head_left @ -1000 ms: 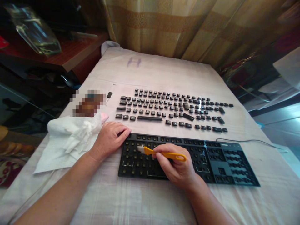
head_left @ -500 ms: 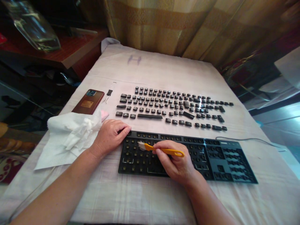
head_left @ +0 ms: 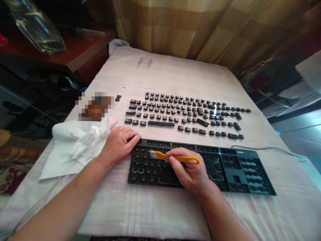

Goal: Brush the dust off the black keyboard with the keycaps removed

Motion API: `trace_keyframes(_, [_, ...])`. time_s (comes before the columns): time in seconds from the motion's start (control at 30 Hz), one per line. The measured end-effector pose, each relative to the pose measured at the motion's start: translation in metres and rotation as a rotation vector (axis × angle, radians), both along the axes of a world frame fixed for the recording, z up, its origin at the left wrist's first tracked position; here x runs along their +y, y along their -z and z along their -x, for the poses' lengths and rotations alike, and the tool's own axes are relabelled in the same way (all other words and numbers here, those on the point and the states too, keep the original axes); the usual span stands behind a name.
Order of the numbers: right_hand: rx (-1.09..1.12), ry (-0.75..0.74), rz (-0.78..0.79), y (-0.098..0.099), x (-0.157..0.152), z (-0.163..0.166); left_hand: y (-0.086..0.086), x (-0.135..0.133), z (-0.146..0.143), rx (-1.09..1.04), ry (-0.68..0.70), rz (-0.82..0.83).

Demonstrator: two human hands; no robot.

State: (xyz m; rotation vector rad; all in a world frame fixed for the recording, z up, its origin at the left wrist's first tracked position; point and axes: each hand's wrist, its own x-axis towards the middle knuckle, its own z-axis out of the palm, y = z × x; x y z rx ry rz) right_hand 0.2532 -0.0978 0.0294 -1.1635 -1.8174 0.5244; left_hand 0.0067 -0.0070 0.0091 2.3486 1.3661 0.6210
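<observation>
A black keyboard (head_left: 235, 179) with its keycaps off lies along the front of the table, its switches and a few wire stabilisers bare. My left hand (head_left: 120, 142) is at its top left corner, fingers curled and thumb pressed on the edge. Between the thumb and fingers of my right hand (head_left: 189, 170) is a small brush with a yellow handle (head_left: 185, 159). Its pale bristles (head_left: 152, 154) touch the switches in the upper left part. Behind the keyboard, the loose black keycaps (head_left: 160, 124) lie in rows on the cloth.
Crumpled white tissue (head_left: 85, 144) lies left of my left hand, beside a pixelated patch. A small wire tool with a black grip (head_left: 118, 97) lies further back. The keyboard's cable (head_left: 265, 149) runs off to the right. A glass bottle (head_left: 42, 33) stands on the wooden shelf at left.
The brush has shifted slightly right, its handle now more level. My left hand stays at the keyboard's corner. The phone at left is now pixelated.
</observation>
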Motion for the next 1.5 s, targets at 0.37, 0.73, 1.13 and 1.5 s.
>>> trace_keyframes(0.37, [0.165,0.067,0.072,0.009,-0.003,0.003,0.001,0.001,0.004,-0.049,-0.075,0.032])
trace_keyframes(0.73, [0.000,-0.044,-0.044,0.004,-0.002,0.010,0.006,0.001,0.005,-0.023,-0.096,-0.003])
trace_keyframes(1.13, [0.144,-0.016,0.077,0.007,-0.005,0.007,0.007,0.001,0.004,-0.003,-0.070,-0.042])
trace_keyframes(1.5, [0.170,-0.034,0.096,0.008,-0.006,0.009,0.011,0.001,0.005,0.008,-0.052,-0.090])
